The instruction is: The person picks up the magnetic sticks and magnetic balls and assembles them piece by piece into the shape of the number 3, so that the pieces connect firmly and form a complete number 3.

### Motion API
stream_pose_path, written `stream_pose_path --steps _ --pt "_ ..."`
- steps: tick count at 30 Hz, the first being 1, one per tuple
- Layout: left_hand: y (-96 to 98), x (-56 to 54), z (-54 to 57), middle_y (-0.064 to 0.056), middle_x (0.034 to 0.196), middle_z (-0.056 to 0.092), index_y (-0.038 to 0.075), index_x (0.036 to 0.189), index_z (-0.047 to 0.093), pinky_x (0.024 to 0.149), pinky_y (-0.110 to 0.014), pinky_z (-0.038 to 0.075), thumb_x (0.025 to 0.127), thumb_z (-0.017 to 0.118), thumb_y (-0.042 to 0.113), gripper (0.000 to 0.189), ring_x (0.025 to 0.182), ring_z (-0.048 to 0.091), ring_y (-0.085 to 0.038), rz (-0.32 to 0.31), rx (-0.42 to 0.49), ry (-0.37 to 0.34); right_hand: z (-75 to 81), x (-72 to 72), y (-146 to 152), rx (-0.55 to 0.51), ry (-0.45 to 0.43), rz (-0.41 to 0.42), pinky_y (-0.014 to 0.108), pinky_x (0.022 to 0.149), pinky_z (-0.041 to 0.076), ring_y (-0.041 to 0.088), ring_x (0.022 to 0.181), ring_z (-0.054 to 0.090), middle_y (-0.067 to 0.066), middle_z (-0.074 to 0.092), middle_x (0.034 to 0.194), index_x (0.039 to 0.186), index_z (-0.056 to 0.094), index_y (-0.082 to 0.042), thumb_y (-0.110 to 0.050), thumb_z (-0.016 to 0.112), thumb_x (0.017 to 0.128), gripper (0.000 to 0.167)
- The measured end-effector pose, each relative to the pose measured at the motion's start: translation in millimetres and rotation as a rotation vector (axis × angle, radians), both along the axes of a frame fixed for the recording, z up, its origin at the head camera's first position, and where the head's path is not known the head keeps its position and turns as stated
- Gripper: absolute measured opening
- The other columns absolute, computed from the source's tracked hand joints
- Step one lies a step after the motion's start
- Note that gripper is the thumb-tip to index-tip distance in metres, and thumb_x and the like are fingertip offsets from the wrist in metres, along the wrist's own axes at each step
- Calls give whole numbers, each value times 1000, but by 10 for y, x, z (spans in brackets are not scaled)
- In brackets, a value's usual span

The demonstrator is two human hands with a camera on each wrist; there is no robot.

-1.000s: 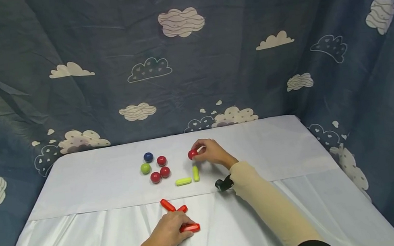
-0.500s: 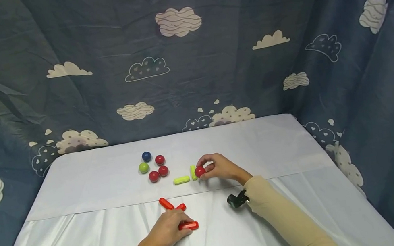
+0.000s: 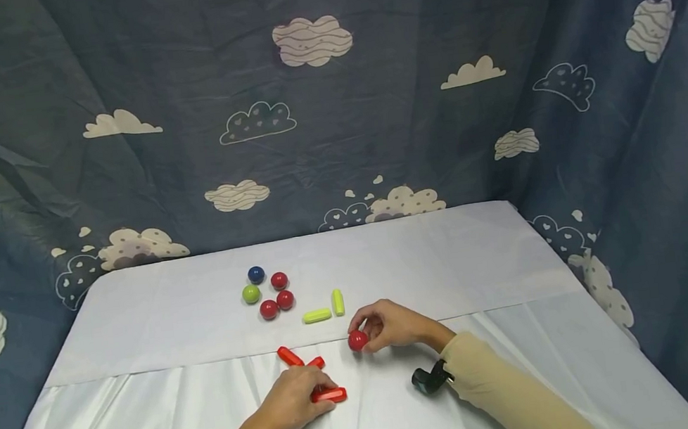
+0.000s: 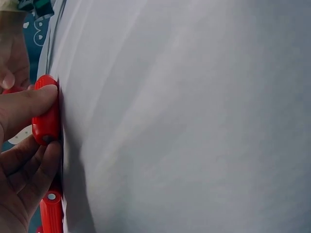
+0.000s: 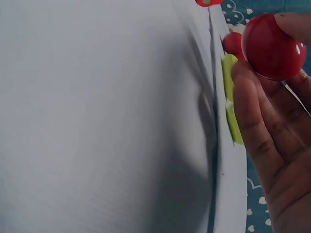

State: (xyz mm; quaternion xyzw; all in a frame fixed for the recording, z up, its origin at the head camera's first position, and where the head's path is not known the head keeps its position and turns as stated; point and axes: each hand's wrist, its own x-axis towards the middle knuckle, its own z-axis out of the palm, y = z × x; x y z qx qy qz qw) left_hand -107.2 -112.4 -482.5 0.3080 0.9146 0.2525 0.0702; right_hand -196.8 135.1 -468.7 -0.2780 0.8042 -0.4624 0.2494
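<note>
Between thumb and fingers my left hand (image 3: 297, 398) pinches a short red rod (image 3: 330, 396) low over the front of the white cloth. Its rounded body shows closer in the left wrist view, gripped by the thumb (image 4: 39, 99). Two more red rods, one at the back (image 3: 289, 356) and one partly hidden (image 3: 316, 363), lie just beyond that hand. My right hand (image 3: 395, 323) holds a shiny red ball (image 3: 358, 341) in its fingertips, to the right of the rods. Whether the ball touches the cloth is unclear.
Farther back lie two yellow-green rods, one crosswise (image 3: 317, 315) and one lengthwise (image 3: 338, 302). Left of them is a group of balls: a blue ball (image 3: 256, 275), a green ball (image 3: 251, 294) and several red balls (image 3: 285, 300). A cloud-patterned curtain (image 3: 249, 55) hangs behind the table.
My right hand has carried the red ball toward the front of the table, past the yellow-green rods and nearer my left hand. The left hand has stayed in place with its red rod.
</note>
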Motion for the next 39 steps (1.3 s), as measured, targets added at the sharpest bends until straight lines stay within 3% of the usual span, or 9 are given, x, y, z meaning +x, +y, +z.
stream_pose_path --steps 9,15,19,39 --pt "19 -13 -11 12 81 65 15 91 73 68 -28 44 77 80 21 17 72 50 -4 5 -8 30 -94 118 -39 -5 -49 93 23 69 53 10 75 63 2 67 91 101 65 -4 6 78 72 33" --pt "6 -12 -18 12 79 62 14 91 72 68 -28 43 75 78 18 17 72 49 -4 19 -2 21 -131 162 -79 36 -6 130 19 61 47 7 65 56 -3 65 82 99 69 -10 4 80 71 33" --pt "9 -18 -2 12 77 61 13 90 71 65 -25 40 74 77 16 17 71 47 -5 26 3 6 -137 188 -100 44 -23 167 19 58 44 6 63 53 -3 62 76 98 69 -10 3 80 71 33" --pt "2 -27 -10 14 71 52 14 93 72 63 -24 37 76 76 16 18 69 43 -4 47 31 -57 -125 278 -167 58 -14 219 17 53 39 3 59 50 -7 61 73 95 69 -13 2 80 71 31"
